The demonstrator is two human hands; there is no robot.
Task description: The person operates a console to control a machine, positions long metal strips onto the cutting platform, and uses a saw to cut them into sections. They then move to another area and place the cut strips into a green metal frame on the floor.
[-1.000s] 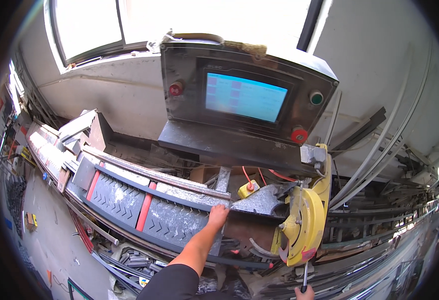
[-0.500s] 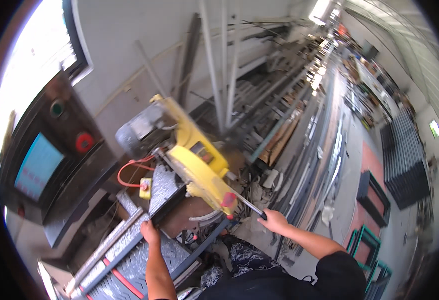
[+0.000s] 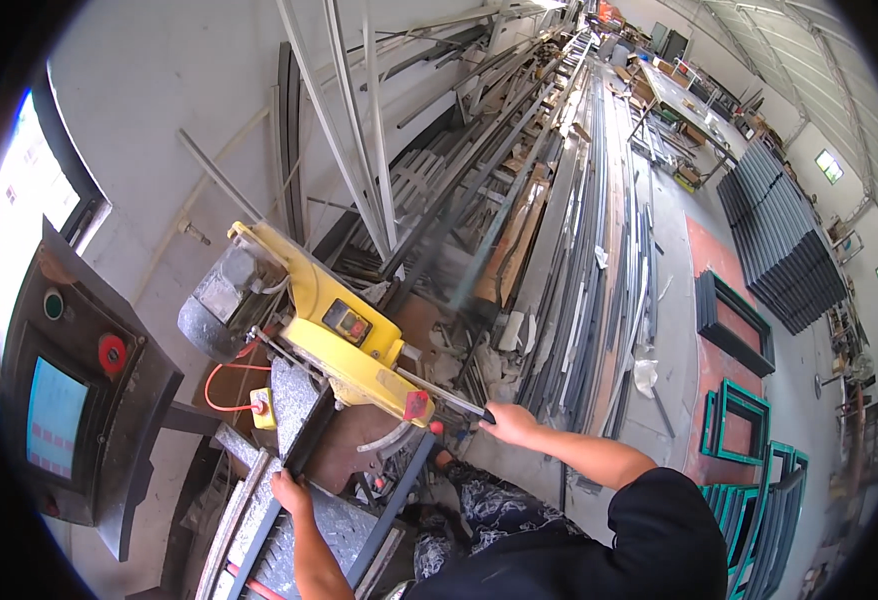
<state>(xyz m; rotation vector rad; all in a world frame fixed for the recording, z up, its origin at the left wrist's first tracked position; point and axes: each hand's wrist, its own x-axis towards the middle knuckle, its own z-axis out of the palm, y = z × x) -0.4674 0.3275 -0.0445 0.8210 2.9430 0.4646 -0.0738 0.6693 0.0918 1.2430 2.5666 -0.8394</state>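
**Laid in place and held, with no cut to be seen**

The work seems to stand at a middle point: a dark bar [image 3: 311,434] lies along the edge of the machine bed [image 3: 344,522], its far end running up to the yellow saw head [image 3: 341,350]. Placing the bar looks done. The right hand [image 3: 511,425] is wrapped around the black grip [image 3: 487,415] at the end of the metal lever [image 3: 444,393] that juts from the saw head. The left hand [image 3: 290,492] is at the bar's near end, fingers curled; whether it clasps the bar or only steadies it, I cannot tell. No severed piece can be made out beside the bar, so any cutting appears to remain undone.

Much is concealed. The saw head's cover hides the blade, so whether it turns or meets the bar cannot be judged. The bar's far end vanishes beneath that cover, and the left fingers mask its near tip. The screen [image 3: 56,415] at the left is seen aslant, its contents too small to make out. The bed itself runs off the lower edge, partly behind the left forearm [image 3: 317,560].
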